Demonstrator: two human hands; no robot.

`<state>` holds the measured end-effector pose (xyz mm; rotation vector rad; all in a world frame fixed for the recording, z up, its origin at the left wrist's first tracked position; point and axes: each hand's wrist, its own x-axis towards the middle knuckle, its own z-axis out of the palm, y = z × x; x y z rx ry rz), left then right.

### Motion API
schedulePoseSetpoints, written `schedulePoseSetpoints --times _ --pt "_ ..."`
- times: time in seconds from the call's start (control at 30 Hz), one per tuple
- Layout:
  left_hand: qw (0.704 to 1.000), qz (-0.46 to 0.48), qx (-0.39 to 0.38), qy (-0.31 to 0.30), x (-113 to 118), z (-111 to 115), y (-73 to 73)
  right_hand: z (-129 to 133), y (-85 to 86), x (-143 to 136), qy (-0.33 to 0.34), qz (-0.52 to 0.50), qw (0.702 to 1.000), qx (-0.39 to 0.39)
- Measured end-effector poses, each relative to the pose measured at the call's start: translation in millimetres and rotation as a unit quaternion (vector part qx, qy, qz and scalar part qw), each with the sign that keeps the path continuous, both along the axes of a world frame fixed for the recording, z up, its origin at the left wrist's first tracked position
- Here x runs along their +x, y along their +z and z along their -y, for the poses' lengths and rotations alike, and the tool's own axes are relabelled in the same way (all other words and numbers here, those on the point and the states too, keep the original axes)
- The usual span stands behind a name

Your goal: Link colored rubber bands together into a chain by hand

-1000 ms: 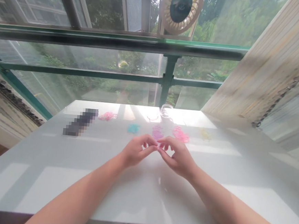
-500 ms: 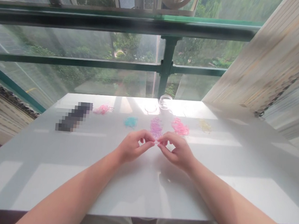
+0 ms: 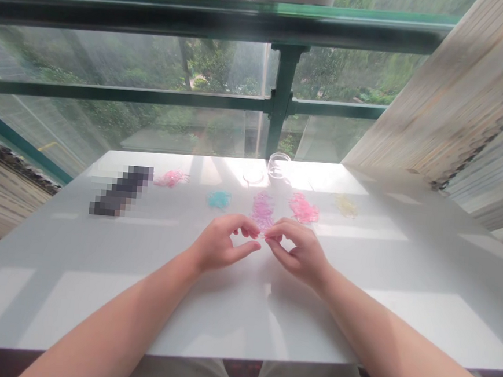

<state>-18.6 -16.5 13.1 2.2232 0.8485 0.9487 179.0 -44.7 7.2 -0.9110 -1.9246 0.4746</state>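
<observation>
Just in front of the purple pile of small pieces, my two hands face each other over the white table. My left hand has its thumb and index fingertip apart, and nothing shows firmly held between them. The thumb and index finger of my right hand pinch a tiny pale piece, too small to make out, whose end points to my left fingertips. A bright pink pile lies beyond my right hand, and a turquoise pile beyond my left.
A red-pink pile and a blurred dark object lie at the left. The yellow pile is to the right. Near the window edge stands a clear cup beside a clear round item. A curtain hangs at the right.
My left thumb and index finger have parted from their pinch. My right hand keeps its pinch. The view has tilted slightly downward.
</observation>
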Motion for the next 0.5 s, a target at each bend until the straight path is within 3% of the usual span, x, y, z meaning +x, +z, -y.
schedulePoseSetpoints --times 0.5 --pt "0.999 -0.017 0.022 0.015 -1.2 -0.3 1.4 2.0 0.6 -0.7 0.007 0.002 1.000 -0.004"
